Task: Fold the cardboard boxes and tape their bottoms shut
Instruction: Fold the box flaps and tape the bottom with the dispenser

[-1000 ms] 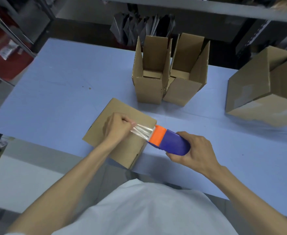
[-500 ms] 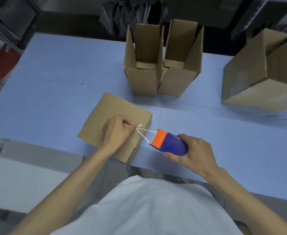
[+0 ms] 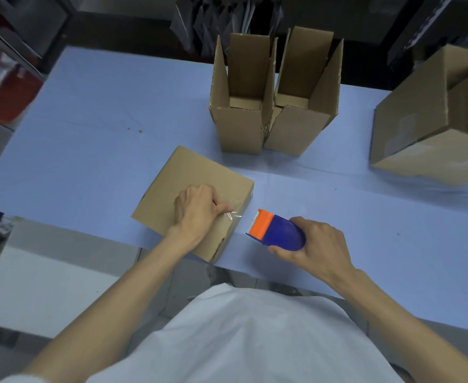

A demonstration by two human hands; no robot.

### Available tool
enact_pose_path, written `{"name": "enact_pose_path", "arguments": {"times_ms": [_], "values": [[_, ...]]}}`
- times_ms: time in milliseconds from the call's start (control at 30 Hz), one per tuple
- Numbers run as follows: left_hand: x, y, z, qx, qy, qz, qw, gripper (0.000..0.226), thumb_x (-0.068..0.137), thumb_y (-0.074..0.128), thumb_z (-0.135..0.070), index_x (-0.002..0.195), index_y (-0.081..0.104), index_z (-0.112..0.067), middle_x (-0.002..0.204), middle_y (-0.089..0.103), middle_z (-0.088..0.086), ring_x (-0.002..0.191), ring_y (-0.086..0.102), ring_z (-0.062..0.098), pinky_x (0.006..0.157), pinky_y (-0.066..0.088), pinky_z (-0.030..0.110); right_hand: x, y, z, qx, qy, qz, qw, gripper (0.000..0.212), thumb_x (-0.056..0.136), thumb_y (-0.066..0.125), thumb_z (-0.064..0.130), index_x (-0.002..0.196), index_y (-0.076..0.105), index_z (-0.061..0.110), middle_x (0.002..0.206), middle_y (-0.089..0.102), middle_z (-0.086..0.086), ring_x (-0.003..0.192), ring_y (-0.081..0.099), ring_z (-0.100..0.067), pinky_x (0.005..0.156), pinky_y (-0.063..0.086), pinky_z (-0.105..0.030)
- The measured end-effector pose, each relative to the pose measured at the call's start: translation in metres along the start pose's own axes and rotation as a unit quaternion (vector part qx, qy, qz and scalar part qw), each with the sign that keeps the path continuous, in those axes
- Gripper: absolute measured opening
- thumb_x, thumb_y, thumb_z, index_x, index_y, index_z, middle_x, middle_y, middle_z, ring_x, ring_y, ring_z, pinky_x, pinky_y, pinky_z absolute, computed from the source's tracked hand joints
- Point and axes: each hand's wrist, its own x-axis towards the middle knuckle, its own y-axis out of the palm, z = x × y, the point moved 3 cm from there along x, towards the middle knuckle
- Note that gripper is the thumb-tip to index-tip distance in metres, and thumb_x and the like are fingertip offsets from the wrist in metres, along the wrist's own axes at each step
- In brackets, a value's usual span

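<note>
Tabletop (image 3: 89, 134): left hand (image 3: 197, 211) pinches crinkled tape (image 3: 235, 214); right hand (image 3: 318, 250) grips dispenser (image 3: 279, 233).

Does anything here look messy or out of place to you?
Slightly. The clear tape at the left hand fingertips looks crinkled at the box edge rather than flat, and that box's near corner sits right at the table edge. The right hand holds the tape dispenser clear of the box.

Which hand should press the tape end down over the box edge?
Left, likely: left hand holds the tape end against the box; right hand grips the dispenser, clear of the box.
</note>
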Motion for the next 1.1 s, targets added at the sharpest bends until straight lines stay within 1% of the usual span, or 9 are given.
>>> {"name": "enact_pose_path", "arguments": {"times_ms": [100,200,300,433,600,700,767,1000,1100], "values": [[0.005,0.002,-0.004,0.069,0.002,0.03,0.997,0.046,0.075,0.073,-0.055,0.075,0.067,-0.009,0.081,0.069,0.009,0.082,0.062,0.032,0.063,0.041,0.032,0.0,0.0,-0.001,-0.005,-0.002,0.003,1.0,0.049,0.067,0.064,0.069,0.093,0.059,0.027,0.079,0.066,0.01,0.067,0.057,-0.014,0.054,0.04,-0.022],[0.007,-0.002,-0.004,0.13,-0.006,0.015,0.991,0.061,0.068,0.071,-0.068,0.07,0.05,-0.011,0.076,0.061,0.009,0.074,0.056,0.028,0.06,0.032,0.03,0.001,0.001,-0.001,-0.015,-0.001,0.008,1.0,0.049,0.067,0.063,0.069,0.092,0.058,0.027,0.078,0.066,0.01,0.066,0.056,-0.014,0.053,0.038,-0.021],[0.007,-0.007,0.013,0.098,-0.026,-0.007,0.995,0.075,0.057,0.067,-0.08,0.076,0.047,-0.011,0.07,0.056,0.003,0.066,0.051,0.027,0.056,0.033,0.032,0.003,0.002,0.0,-0.019,-0.001,0.012,1.0,0.05,0.068,0.063,0.069,0.093,0.057,0.026,0.08,0.066,0.009,0.069,0.059,-0.015,0.056,0.043,-0.024],[0.0,0.005,0.024,-0.024,-0.003,-0.016,1.0,0.061,0.061,0.069,-0.074,0.073,0.044,-0.019,0.057,0.049,-0.009,0.06,0.052,0.022,0.053,0.027,0.031,0.015,0.004,0.008,-0.054,-0.012,0.035,0.998,0.049,0.069,0.063,0.069,0.087,0.053,0.025,0.073,0.059,0.01,0.064,0.052,-0.015,0.048,0.03,-0.02],[0.001,0.008,0.031,-0.049,-0.022,-0.051,0.997,0.06,0.06,0.068,-0.075,0.071,0.041,-0.023,0.053,0.046,-0.01,0.054,0.046,0.016,0.049,0.022,0.028,0.039,0.016,0.037,-0.08,-0.02,0.034,0.996,0.044,0.069,0.063,0.058,0.071,0.045,0.018,0.058,0.045,0.005,0.053,0.045,-0.021,0.045,0.023,-0.025],[0.0,0.008,0.032,-0.044,-0.026,-0.069,0.996,0.06,0.06,0.066,-0.077,0.069,0.038,-0.024,0.053,0.046,-0.011,0.052,0.044,0.015,0.048,0.021,0.026,0.045,0.016,0.041,-0.17,-0.05,0.074,0.981,0.039,0.071,0.062,0.044,0.062,0.034,0.018,0.061,0.043,0.002,0.051,0.038,-0.021,0.046,0.019,-0.027],[-0.001,0.01,0.03,-0.044,-0.027,-0.077,0.996,0.061,0.061,0.065,-0.078,0.069,0.037,-0.025,0.053,0.046,-0.012,0.052,0.044,0.016,0.049,0.021,0.027,0.04,0.018,0.028,-0.187,-0.035,0.089,0.978,0.035,0.072,0.061,0.041,0.065,0.037,0.017,0.068,0.047,0.0,0.055,0.04,-0.023,0.05,0.023,-0.028],[0.012,0.012,0.008,-0.041,-0.064,-0.084,0.994,0.058,0.073,0.061,-0.073,0.079,0.045,-0.018,0.074,0.063,0.001,0.073,0.059,0.03,0.061,0.036,0.033,0.036,-0.008,0.015,-0.112,-0.008,-0.009,0.994,0.042,0.068,0.063,0.059,0.079,0.049,0.021,0.069,0.059,0.005,0.058,0.048,-0.02,0.045,0.023,-0.024],[0.016,0.011,0.002,-0.089,-0.047,-0.082,0.992,0.039,0.083,0.062,-0.056,0.085,0.051,-0.018,0.081,0.065,-0.001,0.08,0.061,0.027,0.064,0.041,0.033,0.038,-0.023,0.007,-0.069,-0.029,-0.025,0.997,0.045,0.066,0.067,0.063,0.089,0.057,0.026,0.076,0.065,0.008,0.063,0.053,-0.015,0.049,0.03,-0.021]]}}
